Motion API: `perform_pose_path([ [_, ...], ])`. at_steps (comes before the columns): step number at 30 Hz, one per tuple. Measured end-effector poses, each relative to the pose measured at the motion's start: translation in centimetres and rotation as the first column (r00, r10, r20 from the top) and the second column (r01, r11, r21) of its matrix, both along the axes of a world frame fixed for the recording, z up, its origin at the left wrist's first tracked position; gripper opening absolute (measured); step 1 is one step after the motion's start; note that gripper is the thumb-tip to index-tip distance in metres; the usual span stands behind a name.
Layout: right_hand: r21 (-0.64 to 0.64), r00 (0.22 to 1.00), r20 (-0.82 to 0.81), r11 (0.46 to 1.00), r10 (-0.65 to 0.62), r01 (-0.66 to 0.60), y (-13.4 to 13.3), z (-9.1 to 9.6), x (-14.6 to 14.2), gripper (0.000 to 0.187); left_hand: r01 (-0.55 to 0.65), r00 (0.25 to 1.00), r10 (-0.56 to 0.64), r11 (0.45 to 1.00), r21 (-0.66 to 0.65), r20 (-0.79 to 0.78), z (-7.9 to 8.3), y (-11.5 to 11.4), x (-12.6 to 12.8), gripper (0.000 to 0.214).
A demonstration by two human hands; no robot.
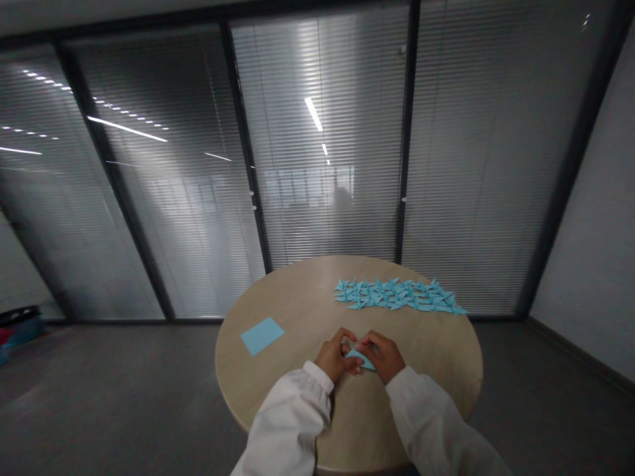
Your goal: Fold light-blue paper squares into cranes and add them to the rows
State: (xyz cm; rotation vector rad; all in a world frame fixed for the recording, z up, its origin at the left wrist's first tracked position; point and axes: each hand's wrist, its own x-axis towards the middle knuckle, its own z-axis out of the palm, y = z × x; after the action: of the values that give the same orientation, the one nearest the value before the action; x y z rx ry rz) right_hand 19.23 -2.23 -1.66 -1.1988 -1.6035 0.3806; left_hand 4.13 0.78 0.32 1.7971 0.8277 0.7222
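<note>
A small folded piece of light blue paper (366, 361) lies at the near middle of the table, between my two hands. My left hand (337, 354) curls at its left side, thumb resting on the paper and fingers bent. From the right, my right hand (383, 355) closes on the paper's upper part, fingertips pinched together. The hands nearly meet above the paper and hide part of it. Farther back on the right, several folded blue paper cranes (397, 294) are set in close rows. To the left lies a flat blue sheet of paper (262, 336).
The round wooden table (297, 291) stands in front of a glass partition with blinds (327, 218). A white wall (590, 264) rises at the right. At the far left a dark bin-like container (22, 324) sits on the grey floor (139, 396).
</note>
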Motion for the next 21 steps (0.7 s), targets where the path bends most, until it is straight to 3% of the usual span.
perform_pose_path([
  [7, -0.146, 0.989, -0.138, 0.986, 0.061, -0.081, 0.3, 0.2, -0.1, 0.023, -0.105, 0.994, 0.105, 0.991, 0.087, 0.001, 0.2, 0.0, -0.1, 0.028],
  [12, -0.210, 0.979, -0.202, 0.976, 0.016, -0.060, 0.7, -0.3, 0.3, 0.030, -0.192, 0.981, 0.190, 0.974, 0.120, 0.028, 0.7, 0.2, -0.2, 0.028],
  [18, -0.142, 0.988, -0.152, 0.988, 0.041, -0.063, 1.0, -0.9, 0.7, 0.025, -0.220, 0.975, 0.222, 0.950, 0.220, 0.015, 0.1, 1.2, -0.3, 0.014],
  [21, -0.113, 0.994, -0.112, 0.993, 0.002, -0.015, 0.8, -0.8, 0.6, 0.024, -0.206, 0.979, 0.203, 0.967, 0.149, 0.035, -0.2, 1.4, -0.2, 0.018],
])
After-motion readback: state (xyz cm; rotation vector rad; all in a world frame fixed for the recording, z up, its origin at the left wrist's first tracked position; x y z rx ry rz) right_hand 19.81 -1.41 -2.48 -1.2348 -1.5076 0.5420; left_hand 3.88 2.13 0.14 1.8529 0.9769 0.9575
